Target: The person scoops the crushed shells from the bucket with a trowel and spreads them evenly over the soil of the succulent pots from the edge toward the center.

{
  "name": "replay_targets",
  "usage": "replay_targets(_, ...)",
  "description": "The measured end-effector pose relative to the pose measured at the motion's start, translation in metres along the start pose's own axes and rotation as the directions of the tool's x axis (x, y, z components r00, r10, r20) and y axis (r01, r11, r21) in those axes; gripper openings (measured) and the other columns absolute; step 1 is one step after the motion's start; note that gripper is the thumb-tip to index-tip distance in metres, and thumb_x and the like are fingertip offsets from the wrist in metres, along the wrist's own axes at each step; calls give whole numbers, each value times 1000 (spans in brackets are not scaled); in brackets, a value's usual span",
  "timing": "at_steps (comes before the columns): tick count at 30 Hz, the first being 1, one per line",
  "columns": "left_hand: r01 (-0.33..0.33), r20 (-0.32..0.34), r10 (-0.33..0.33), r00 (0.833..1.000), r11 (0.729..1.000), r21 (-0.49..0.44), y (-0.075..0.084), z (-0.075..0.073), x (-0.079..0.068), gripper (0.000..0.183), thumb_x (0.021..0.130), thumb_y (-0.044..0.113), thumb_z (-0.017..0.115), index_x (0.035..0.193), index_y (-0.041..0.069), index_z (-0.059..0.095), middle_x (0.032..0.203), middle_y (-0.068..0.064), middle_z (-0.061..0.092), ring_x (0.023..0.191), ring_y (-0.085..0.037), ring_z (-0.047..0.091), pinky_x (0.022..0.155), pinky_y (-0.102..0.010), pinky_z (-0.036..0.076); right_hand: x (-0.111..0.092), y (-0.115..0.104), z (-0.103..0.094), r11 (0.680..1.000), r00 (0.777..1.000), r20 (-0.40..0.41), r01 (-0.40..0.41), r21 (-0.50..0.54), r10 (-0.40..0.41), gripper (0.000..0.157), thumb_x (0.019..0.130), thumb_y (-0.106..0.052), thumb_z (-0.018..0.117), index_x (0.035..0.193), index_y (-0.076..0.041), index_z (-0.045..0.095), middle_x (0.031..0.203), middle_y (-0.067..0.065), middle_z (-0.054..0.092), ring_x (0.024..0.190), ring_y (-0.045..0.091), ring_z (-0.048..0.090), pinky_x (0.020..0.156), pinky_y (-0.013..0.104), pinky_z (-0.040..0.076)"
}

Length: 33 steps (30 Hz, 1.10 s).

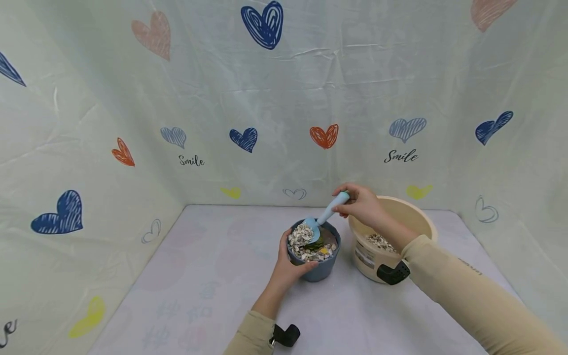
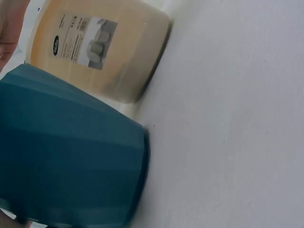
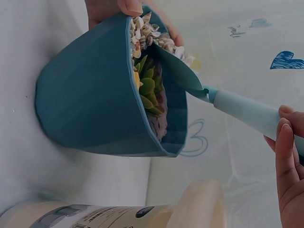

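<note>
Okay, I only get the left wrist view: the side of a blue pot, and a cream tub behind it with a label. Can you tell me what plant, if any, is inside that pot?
Observer: The right wrist view shows a small green plant with pointed, fleshy leaves inside the blue pot.
Operator: Got it. And what's the right grip holding?
Observer: In the head view it pinches a light blue scoop.
Operator: One more: can you see anything in the cream tub?
Observer: Yes, the head view shows loose mottled bits inside it; what they are made of, I can't tell.
</note>
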<state>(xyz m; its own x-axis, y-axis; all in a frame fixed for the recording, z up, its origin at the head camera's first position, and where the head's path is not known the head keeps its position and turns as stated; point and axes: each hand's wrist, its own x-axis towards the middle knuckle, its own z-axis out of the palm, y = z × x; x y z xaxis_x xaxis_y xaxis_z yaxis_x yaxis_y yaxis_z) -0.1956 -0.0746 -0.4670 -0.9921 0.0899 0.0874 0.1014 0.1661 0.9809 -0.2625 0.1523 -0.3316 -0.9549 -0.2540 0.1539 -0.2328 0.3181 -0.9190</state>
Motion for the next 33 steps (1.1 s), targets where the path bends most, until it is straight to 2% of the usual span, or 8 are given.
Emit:
replay_targets(4, -15, -27, 15, 1000, 1000, -4, 0, 4, -2, 111, 72, 28, 87, 155, 19, 14, 155, -23, 21, 140, -45, 22, 106, -64, 24, 1, -1, 0, 1000, 1000, -2, -3, -7, 3, 32, 85, 0, 74, 115, -1, 63, 87, 15, 66, 71, 23, 64, 63, 35, 56)
replay_targets(15, 5, -119, -7, 993, 1000, -13, 3, 16, -8, 110, 68, 24, 89, 153, 19, 20, 154, -17, 27, 141, -39, 24, 109, -60, 22, 2, -4, -1, 998, 1000, -7, 22, -52, -22, 34, 85, 0, 73, 117, 3, 62, 89, 16, 64, 70, 21, 63, 62, 31, 55)
replay_targets(25, 13, -165, -15, 986, 1000, -9, 3, 23, -10, 111, 67, 26, 90, 153, 19, 21, 154, -17, 28, 140, -40, 25, 108, -62, 24, 3, -6, -1, 998, 1000, -3, 21, -58, -21, 34, 85, 1, 73, 117, 3, 62, 90, 17, 64, 70, 20, 63, 65, 37, 56)
replay_targets(33, 2, -187, -4, 982, 1000, -10, 5, 25, -14, 113, 65, 29, 91, 153, 16, 21, 153, -19, 28, 139, -40, 26, 108, -61, 24, 2, -7, -2, 997, 999, -4, 31, -65, -32, 34, 85, 1, 73, 117, 3, 62, 90, 17, 65, 70, 20, 64, 64, 36, 56)
